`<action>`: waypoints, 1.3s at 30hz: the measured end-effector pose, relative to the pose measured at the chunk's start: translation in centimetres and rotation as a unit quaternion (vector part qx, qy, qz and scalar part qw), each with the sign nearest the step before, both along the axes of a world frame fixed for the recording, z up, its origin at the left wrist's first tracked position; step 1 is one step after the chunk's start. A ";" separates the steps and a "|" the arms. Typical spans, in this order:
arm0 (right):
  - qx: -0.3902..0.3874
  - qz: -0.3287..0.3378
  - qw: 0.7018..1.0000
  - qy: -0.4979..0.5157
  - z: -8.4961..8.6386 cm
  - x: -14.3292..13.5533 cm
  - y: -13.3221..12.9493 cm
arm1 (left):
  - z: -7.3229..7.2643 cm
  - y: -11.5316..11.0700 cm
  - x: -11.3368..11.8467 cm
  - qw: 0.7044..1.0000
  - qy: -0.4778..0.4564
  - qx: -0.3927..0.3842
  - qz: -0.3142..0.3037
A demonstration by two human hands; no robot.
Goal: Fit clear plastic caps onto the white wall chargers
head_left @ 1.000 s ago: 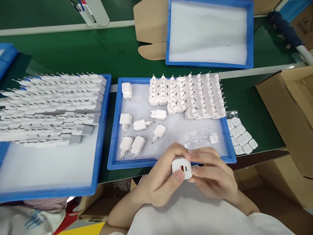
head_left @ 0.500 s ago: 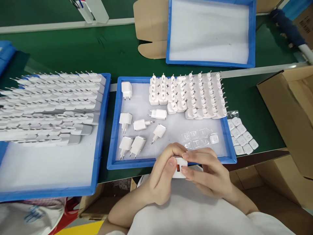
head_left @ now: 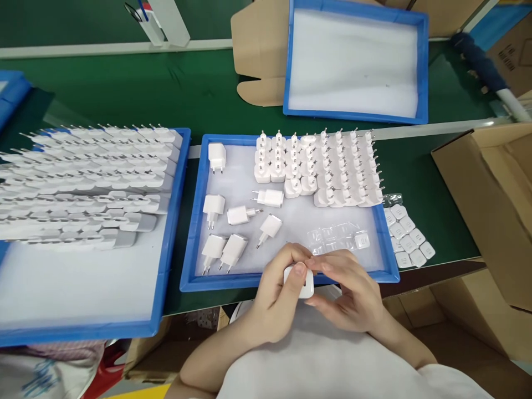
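Observation:
A white charger [head_left: 307, 286] is held in front of my body, just below the front rim of the middle blue tray [head_left: 233, 282]. My left hand [head_left: 278, 299] is wrapped round it, with the thumb across its port face. My right hand [head_left: 351, 288] is at its right side, fingers and thumb curved around its edge and touching it. In the middle tray, loose white chargers [head_left: 233, 250] lie at the left, and rows of chargers [head_left: 328, 166] stand with pins up at the back right. A clear plastic sheet [head_left: 332, 237] with one white square piece [head_left: 362, 239] lies near my right hand.
A blue tray [head_left: 160, 288] full of charger rows stands at the left. Another blue tray [head_left: 353, 61] lies at the back, on cardboard. White square pieces [head_left: 409, 238] lie right of the middle tray, near an open cardboard box [head_left: 469, 188].
My left thumb has moved over the charger's port face, hiding the orange port. My right fingers have spread a little and shifted toward the edge. The camera view has shifted slightly.

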State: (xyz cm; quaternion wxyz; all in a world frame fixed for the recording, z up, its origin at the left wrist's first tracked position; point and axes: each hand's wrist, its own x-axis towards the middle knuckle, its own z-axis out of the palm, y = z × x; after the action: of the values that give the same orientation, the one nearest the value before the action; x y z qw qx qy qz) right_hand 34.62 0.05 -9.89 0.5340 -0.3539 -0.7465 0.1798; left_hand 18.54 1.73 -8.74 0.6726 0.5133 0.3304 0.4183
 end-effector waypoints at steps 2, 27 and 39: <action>0.000 -0.008 1.000 -0.022 0.0 0.1 0.1 | -0.2 0.1 -0.1 1.000 -0.005 -0.002 -0.016; 0.011 -0.075 0.890 -0.451 -1.5 2.3 9.5 | -4.2 4.0 -0.5 0.725 0.615 0.279 0.138; -0.164 -0.138 0.915 -0.341 -0.7 11.1 2.4 | -2.3 1.5 0.9 0.880 0.341 0.297 -0.144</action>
State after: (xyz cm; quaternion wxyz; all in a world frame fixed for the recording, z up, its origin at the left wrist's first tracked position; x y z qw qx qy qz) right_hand 45.69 2.47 -10.58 0.2015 -0.5758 -0.7870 0.0923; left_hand 19.48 3.26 -11.08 0.3868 0.8419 0.3220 0.1949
